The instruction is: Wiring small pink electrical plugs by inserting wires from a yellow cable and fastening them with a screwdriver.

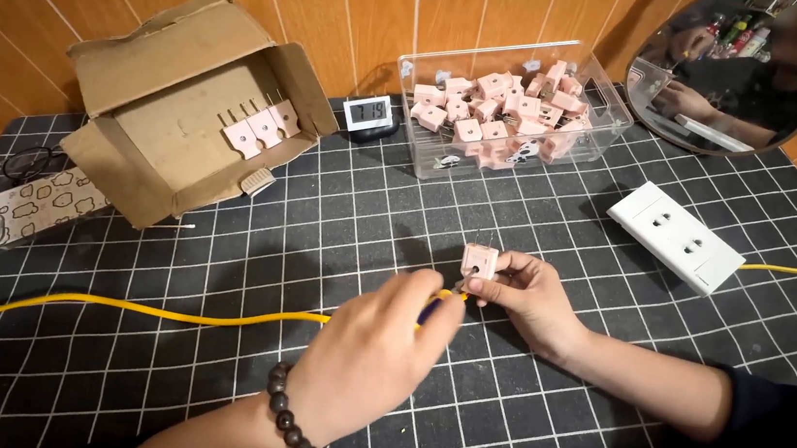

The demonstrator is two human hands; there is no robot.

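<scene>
You held a small pink plastic plug [480,260], its two metal prongs pointing up, pinched in the fingers of your right hand [529,300] near the middle of the tabletop [209,371]. Your left hand [376,353], with a dark beaded bracelet [293,428] at the wrist, was closed around a yellow-handled tool [440,303] whose tip met the plug's lower edge. A yellow cable [118,307] ran off toward nine o'clock. At twelve o'clock stood a clear plastic box [517,104] full of matching pink plugs. A white socket strip [676,236] lay at two o'clock, and an open cardboard box [186,106] holding three more plugs sat at ten o'clock.
</scene>
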